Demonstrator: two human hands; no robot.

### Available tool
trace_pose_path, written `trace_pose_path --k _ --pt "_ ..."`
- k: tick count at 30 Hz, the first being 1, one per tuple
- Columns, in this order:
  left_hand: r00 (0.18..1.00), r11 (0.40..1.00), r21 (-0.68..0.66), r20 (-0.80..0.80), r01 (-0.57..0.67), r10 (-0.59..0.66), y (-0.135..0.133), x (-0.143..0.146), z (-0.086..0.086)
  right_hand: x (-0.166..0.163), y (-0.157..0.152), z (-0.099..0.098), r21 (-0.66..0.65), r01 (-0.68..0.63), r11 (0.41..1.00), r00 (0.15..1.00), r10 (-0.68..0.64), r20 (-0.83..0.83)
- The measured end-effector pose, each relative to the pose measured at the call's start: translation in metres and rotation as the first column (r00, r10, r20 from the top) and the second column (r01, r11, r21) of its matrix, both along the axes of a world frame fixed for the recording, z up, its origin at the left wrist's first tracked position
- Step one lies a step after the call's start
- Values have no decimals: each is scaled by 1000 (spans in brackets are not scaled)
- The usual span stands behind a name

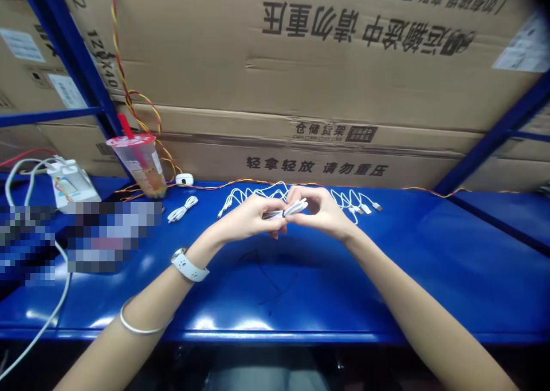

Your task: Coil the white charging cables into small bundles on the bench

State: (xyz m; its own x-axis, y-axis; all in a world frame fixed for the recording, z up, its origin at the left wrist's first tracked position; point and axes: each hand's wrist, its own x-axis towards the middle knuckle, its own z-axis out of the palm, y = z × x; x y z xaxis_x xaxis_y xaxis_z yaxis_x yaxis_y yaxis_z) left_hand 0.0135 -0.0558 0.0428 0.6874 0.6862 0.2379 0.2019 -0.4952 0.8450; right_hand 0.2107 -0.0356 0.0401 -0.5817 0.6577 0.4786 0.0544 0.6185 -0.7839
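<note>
A folded bundle of white charging cable [295, 208] is held between my two hands above the blue shelf, with a black tie around its middle. My left hand [249, 217] pinches the bundle's left end between thumb and fingers. At the right end, my right hand [324, 213] is closed with thumb and fingertips on the cable near the tie. Behind my hands lie loose white cables [356, 199], stretched in wavy lines, partly hidden by the hands. Farther left rests another bundled white cable [183, 209].
A drink cup [140, 165] with a red straw stands at the back left, beside a white earbud case [184, 179]. A white power strip [73, 182] with cords is at far left. Large cardboard boxes [275, 87] wall the back; blue posts [490, 133] flank the shelf [344, 288].
</note>
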Motion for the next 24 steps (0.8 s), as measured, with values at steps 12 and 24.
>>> trace_pose_path --k 12,24 --pt "972 941 332 -190 -69 138 4 -1 -3 -5 1 -7 -45 89 995 996 -89 5" --pt "949 841 485 -69 -238 309 9 6 -18 -13 2 -14 -97 149 984 985 -156 -68"
